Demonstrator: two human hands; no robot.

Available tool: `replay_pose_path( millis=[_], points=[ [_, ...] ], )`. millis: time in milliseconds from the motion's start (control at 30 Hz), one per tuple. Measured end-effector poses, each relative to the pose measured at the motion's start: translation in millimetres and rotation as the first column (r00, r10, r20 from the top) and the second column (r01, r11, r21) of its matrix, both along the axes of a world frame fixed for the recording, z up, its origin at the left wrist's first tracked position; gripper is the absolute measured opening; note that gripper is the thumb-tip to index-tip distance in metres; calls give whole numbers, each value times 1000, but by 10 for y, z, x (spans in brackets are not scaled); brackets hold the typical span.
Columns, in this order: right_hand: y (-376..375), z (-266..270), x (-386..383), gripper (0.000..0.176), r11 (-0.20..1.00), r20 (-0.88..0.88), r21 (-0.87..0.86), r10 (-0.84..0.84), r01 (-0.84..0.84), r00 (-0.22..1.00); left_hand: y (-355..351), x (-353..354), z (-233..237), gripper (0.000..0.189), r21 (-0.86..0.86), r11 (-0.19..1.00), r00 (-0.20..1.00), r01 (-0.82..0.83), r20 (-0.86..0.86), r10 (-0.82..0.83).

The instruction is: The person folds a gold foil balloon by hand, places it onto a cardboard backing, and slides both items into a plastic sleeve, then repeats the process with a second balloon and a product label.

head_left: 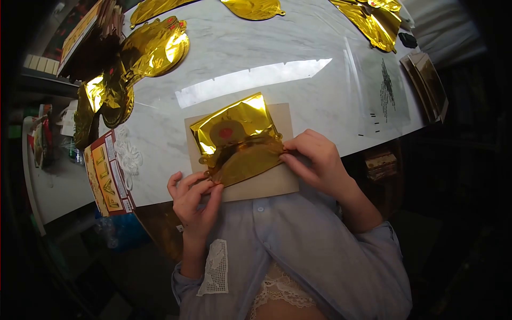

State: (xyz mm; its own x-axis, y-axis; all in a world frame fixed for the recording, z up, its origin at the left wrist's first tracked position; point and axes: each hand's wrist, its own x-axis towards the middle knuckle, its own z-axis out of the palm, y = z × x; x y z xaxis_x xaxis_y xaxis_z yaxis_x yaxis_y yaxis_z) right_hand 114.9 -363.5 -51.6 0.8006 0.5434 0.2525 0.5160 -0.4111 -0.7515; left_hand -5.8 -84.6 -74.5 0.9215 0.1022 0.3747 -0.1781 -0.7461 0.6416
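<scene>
A flat gold foil balloon [237,125], folded over on itself, lies on a grey-beige cardboard sheet [250,189] at the table's near edge. A red spot shows on its upper part. My left hand [194,202] pinches the balloon's lower left corner between thumb and fingers. At the lower right corner, my right hand [316,160] grips the foil edge in the same way. The near flap bulges slightly between the two hands.
More flat gold foil balloons [154,50] are heaped at the left and along the far edge. A printed card reading FALL [109,176] and white string [128,154] lie at left. A clear plastic bag [384,90] and brown cards [424,85] are at right.
</scene>
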Motion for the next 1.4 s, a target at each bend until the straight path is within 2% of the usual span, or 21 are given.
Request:
replay_pose_path(
  millis=[67, 133, 267, 333, 433, 667, 733, 1067, 1133, 1167, 1233, 1267, 1333, 1367, 1400],
  points=[
    [67, -1, -16, 12, 999, -19, 12, -49, 49, 999, -28, 7, 7, 24, -7, 1000, 1000, -20, -14, 20],
    [116, -5, -29, 12, 992, 44, -78, -96, 99, 994, -54, 7, -9, 33, -56, 993, 992, -106, -71, 102],
    [222, 35, -64, 15, 980, 114, -146, -116, 132, 987, -75, 4, -58, 41, -71, 992, 992, -107, -81, 101],
    [270, 18, -92, 20, 967, 110, -162, -179, 195, 978, -148, 3, -67, 42, -179, 958, 972, -223, -121, 204],
    [328, -35, -131, 29, 939, 131, -191, -264, 286, 956, -164, -7, -106, 43, -264, 932, 964, -248, -159, 211],
    [371, -77, -132, 37, 929, 167, -190, -288, 317, 943, -178, 3, -110, 49, -197, 948, 964, -252, -138, 227],
    [379, -80, -125, 37, 923, 190, -205, -289, 326, 938, -173, 7, -94, 59, -43, 973, 969, -227, -106, 222],
    [438, -106, -92, 36, 912, 325, -230, -256, 338, 911, -184, 79, -44, 53, 3, 973, 970, -231, -71, 231],
    [433, -123, -93, 36, 905, 341, -264, -237, 334, 910, -163, 126, 113, 50, 205, 965, 987, -163, 27, 161],
    [429, -133, -93, 36, 906, 342, -262, -236, 334, 910, -157, 127, 177, 50, 206, 965, 986, -164, 29, 162],
    [428, -145, -88, 36, 903, 352, -277, -224, 329, 909, -147, 124, 283, 54, 359, 933, 992, -38, 123, -8],
    [432, -141, -84, 36, 904, 354, -274, -223, 329, 908, -156, 131, 307, 54, 360, 932, 992, -39, 126, -7],
    [433, -132, -90, 36, 902, 357, -281, -220, 328, 908, -225, 160, 345, 60, 274, 924, 943, 267, 124, -310],
    [431, -134, -89, 36, 902, 358, -280, -220, 329, 908, -284, 234, 389, 60, 275, 924, 943, 267, 125, -310],
    [426, -140, -89, 35, 906, 360, -272, -217, 325, 907, -356, 353, 444, 68, 348, 865, 928, 362, -44, -370]
  ],
)
